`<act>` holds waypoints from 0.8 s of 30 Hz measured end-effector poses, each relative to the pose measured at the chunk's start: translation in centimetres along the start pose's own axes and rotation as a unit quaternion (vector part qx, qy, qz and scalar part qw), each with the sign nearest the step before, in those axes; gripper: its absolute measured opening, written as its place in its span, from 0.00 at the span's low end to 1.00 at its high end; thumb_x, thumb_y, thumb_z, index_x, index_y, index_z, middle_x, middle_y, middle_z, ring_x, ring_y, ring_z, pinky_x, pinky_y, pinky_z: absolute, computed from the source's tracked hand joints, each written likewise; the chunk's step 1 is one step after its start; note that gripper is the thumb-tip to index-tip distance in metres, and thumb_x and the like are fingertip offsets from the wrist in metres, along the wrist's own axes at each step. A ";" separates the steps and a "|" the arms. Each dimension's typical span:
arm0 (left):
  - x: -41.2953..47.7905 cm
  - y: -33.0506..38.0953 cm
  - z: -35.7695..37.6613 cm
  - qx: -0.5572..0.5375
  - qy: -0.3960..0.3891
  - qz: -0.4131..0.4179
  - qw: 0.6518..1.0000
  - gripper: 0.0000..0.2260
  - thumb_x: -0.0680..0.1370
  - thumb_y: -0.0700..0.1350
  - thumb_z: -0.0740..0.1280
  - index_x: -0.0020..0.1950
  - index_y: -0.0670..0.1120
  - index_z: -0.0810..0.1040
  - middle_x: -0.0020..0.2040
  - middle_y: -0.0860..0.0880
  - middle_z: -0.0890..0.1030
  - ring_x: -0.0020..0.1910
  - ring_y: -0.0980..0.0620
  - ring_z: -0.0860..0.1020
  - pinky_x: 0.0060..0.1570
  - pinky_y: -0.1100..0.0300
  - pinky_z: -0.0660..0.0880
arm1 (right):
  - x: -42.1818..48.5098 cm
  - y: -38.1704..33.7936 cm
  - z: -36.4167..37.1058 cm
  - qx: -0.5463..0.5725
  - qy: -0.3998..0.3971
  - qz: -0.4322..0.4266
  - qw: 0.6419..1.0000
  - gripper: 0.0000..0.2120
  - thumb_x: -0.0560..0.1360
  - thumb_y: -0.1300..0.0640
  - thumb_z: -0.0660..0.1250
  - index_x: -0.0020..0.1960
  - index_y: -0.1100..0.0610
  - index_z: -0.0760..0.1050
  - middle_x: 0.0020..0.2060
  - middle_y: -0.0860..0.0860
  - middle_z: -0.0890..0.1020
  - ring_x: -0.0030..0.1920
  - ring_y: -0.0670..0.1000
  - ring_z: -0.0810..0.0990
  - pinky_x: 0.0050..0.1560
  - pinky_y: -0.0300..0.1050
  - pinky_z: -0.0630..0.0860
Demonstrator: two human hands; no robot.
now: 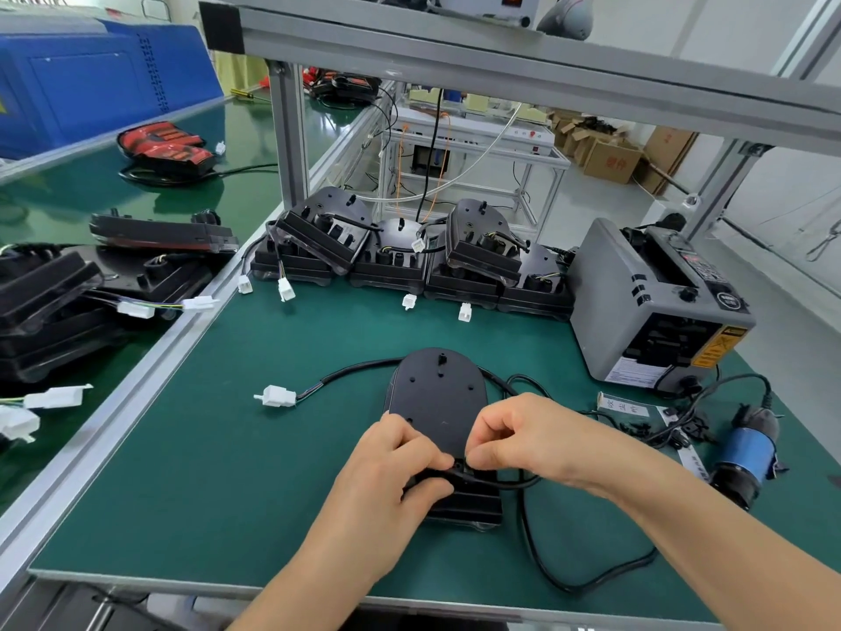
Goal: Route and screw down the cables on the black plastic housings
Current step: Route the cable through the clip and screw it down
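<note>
One black plastic housing (437, 403) is found lying flat on the green counter (227, 471), set directly before the person so that both hands can work at its near end. The left hand (400, 466) is curled over that near end, apparently to steady the housing against the counter. The right hand (523, 439) is closed in a pinch on the black cable (591, 582) where it meets the housing, judged to be pressing it into its channel; the exact contact point is hidden by the fingers. The slack of the cable is looped loosely to the right and toward the counter's near edge, and its white connector (275, 396) is left lying free to the left of the housing, clear of the work. The routing step is judged to be in hand; no screw is seen driven yet. A blue electric screwdriver (746, 453) is laid at the right, near small black parts (682, 430), presumably kept within reach for fastening. Further housings (409, 261) are stacked along the back, beside a grey tape dispenser (660, 307).
</note>
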State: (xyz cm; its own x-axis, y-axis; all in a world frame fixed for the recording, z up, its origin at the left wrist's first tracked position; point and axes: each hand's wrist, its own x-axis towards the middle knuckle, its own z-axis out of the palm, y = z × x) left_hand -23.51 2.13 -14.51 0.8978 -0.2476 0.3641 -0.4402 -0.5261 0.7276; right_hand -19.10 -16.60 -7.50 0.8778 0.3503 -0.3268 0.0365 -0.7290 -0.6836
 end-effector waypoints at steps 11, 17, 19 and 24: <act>-0.4 -0.2 0.3 -0.020 0.028 0.007 0.999 0.08 0.72 0.42 0.74 0.49 0.50 0.81 0.50 0.60 0.72 0.51 0.60 0.72 0.50 0.73 0.66 | 0.1 0.3 0.3 0.010 0.012 -0.047 0.999 0.07 0.72 0.56 0.71 0.36 0.46 0.80 0.32 0.41 0.80 0.32 0.39 0.72 0.36 0.29 0.68; -0.4 0.1 0.1 -0.017 0.029 0.004 0.999 0.07 0.72 0.41 0.74 0.49 0.48 0.82 0.46 0.59 0.74 0.50 0.58 0.72 0.49 0.69 0.68 | 0.9 -0.4 -0.3 -0.014 -0.042 -0.016 0.999 0.06 0.71 0.55 0.72 0.37 0.47 0.80 0.32 0.39 0.80 0.35 0.37 0.75 0.43 0.31 0.72; -0.4 0.1 0.1 -0.016 0.029 0.005 0.999 0.07 0.72 0.41 0.74 0.49 0.48 0.82 0.46 0.59 0.73 0.50 0.60 0.72 0.48 0.71 0.67 | 1.2 -0.9 -0.6 -0.035 -0.064 0.000 0.997 0.05 0.71 0.54 0.72 0.36 0.46 0.80 0.33 0.39 0.80 0.38 0.38 0.76 0.46 0.35 0.72; -0.5 -0.1 0.2 -0.020 0.029 0.004 0.999 0.09 0.71 0.41 0.74 0.49 0.52 0.81 0.49 0.60 0.73 0.55 0.64 0.70 0.52 0.75 0.64 | 2.2 -2.3 -1.2 -0.133 -0.119 0.026 0.984 0.03 0.71 0.51 0.71 0.42 0.50 0.79 0.40 0.44 0.80 0.42 0.44 0.76 0.49 0.42 0.74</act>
State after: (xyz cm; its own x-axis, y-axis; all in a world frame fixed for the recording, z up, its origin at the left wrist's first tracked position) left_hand -23.94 2.15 -14.87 0.8923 -0.2040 0.4028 -0.4492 -0.4905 0.7467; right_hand -16.74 -14.83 -5.86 0.7464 0.4131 -0.5217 0.1454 -0.8663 -0.4779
